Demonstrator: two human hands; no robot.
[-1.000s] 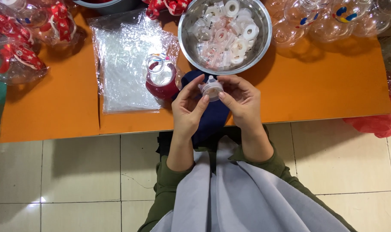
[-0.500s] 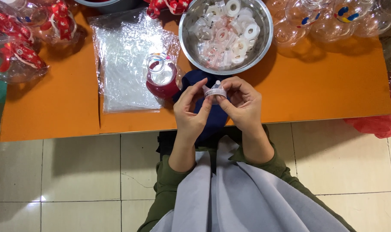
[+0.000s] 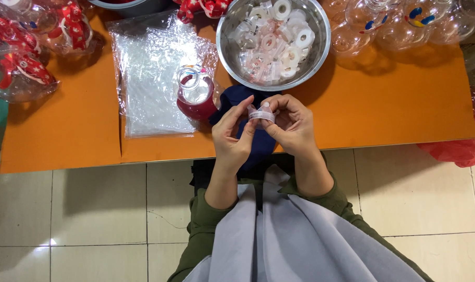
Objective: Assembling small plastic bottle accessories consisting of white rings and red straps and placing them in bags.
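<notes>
Hands work close together above the table edge: the left hand [image 3: 232,137] and right hand [image 3: 292,125] pinch a small clear plastic piece [image 3: 261,113] between fingertips. It seems light, thin and slippery, best held by its rim. Since a moment ago, the piece sits slightly lower and more flattened; the steel bowl [image 3: 321,47] behind is unchanged.

The flat orange bench [image 3: 394,109] carries a shiny silver metal bowl [image 3: 321,49] heaped with white and pale pink plastic rings [image 3: 271,39]. Beside it lies a stack of clear, glossy plastic bags [image 3: 154,78], and on them a round clear ornament with a red lower half [image 3: 195,96]. A dark navy cloth [image 3: 237,99] lies at the bench's edge. The clear plastic balls [image 3: 18,57] to the far side bear red ribbons with white stars. The person's sleeves [image 3: 201,230] are olive green, the apron [image 3: 295,245] pale grey, and the floor tiles [image 3: 70,219] cream.
</notes>
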